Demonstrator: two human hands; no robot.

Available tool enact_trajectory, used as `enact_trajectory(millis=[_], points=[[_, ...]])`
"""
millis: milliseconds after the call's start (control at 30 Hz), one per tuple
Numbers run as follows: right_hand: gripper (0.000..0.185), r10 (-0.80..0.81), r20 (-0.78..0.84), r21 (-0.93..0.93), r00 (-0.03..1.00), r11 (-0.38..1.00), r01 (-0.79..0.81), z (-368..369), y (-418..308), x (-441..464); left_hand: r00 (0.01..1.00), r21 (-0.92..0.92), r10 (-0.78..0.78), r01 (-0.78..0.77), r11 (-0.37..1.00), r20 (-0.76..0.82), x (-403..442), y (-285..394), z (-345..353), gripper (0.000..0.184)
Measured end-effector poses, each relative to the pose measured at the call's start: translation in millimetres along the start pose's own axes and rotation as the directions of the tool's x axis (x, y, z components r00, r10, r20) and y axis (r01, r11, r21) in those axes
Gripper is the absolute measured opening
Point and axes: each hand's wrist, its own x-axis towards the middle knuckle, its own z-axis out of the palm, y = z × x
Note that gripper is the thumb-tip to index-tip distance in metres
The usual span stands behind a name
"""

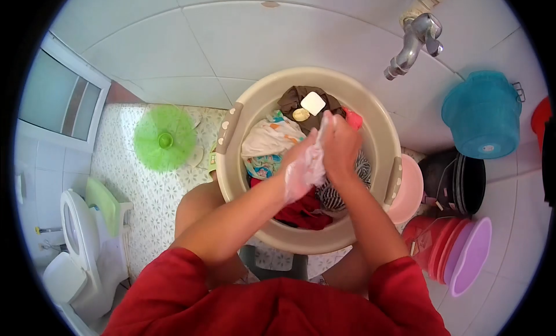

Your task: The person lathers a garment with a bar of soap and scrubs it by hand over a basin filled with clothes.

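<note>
A soapy white cloth (315, 162) is bunched between my two hands above a large beige tub. My left hand (294, 153) is closed on it, with suds and cloth over the wrist. My right hand (340, 140) makes a fist around its upper end. Beneath them in the tub (379, 136) lie a white patterned garment (269, 138), a red garment (298, 211), a black-and-white striped one (331, 198) and a brown one (292, 98). A white soap bar (313, 103) and a smaller yellowish piece (300, 114) rest on the brown cloth.
A chrome tap (412, 46) juts from the wall at upper right. Blue (483, 116), black (472, 182) and red (425, 237) buckets, plus pink (408, 191) and purple (472, 258) basins, stand on the right. A green dome-shaped item (165, 121) and a toilet (75, 220) are on the left.
</note>
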Motion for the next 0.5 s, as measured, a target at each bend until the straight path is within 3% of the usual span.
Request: enact_trajectory(millis=[67, 100, 133, 167, 233, 267, 333, 367, 400, 467, 500], points=[[0.020, 0.002, 0.157, 0.009, 0.988, 1.000, -0.004, -1.3, -26.8, -23.2, 0.881, -0.025, 0.130, -0.133, 0.991, 0.456, 26.7, 13.1, -27.8, 0.036], [0.020, -0.105, 0.194, 0.068, 0.975, 0.993, 0.094, -6.8, -48.1, -42.0, 0.770, 0.187, -0.128, 0.011, 0.982, 0.625, 52.3, 31.8, -54.8, 0.037], [0.020, -0.213, 0.225, 0.129, 0.951, 0.974, 0.188, -11.6, -61.2, -52.9, 0.770, 0.188, -0.128, 0.011, 0.982, 0.625, 48.9, 30.5, -52.2, 0.037], [0.020, -0.213, 0.226, 0.128, 0.950, 0.974, 0.188, -6.0, -51.6, -46.2, 0.849, 0.136, -0.054, -0.021, 0.990, 0.526, 41.1, 25.4, -44.7, 0.036], [0.019, 0.021, 0.128, -0.015, 0.992, 1.000, -0.019, 8.6, -19.0, -17.8, 0.951, 0.053, 0.085, -0.105, 0.993, 0.296, 23.3, 13.0, -24.4, 0.036], [0.019, 0.025, 0.123, -0.014, 0.992, 1.000, -0.023, 4.5, -12.1, -9.2, 0.968, 0.108, 0.121, -0.148, 0.983, 0.221, 15.8, 4.2, -15.0, 0.035], [0.019, 0.223, 0.135, 0.062, 0.965, 0.970, -0.233, -5.4, -0.7, 0.1, 0.961, 0.081, 0.069, -0.094, 0.992, 0.268, 5.6, 2.9, -8.8, 0.026], [0.017, 0.134, 0.123, 0.031, 0.983, 0.990, -0.139, 0.5, -3.2, -12.0, 0.962, 0.080, 0.062, -0.086, 0.993, 0.266, 8.7, 7.4, -11.4, 0.024], [0.022, 0.122, 0.283, 0.002, 0.951, 0.992, -0.128, -7.6, -19.4, -21.3, 0.962, 0.075, 0.060, -0.082, 0.994, 0.266, 14.0, 14.1, -17.8, 0.023], [0.023, 0.000, 0.407, -0.054, 0.913, 0.998, 0.024, -2.7, -33.7, -51.3, 0.951, -0.005, 0.017, -0.017, 1.000, 0.308, 35.1, 20.2, -39.0, 0.021], [0.023, -0.004, 0.403, -0.051, 0.915, 0.998, 0.027, -3.2, -31.4, -46.4, 0.904, 0.018, -0.053, 0.050, 0.999, 0.423, 50.4, 19.2, -52.3, 0.021]])
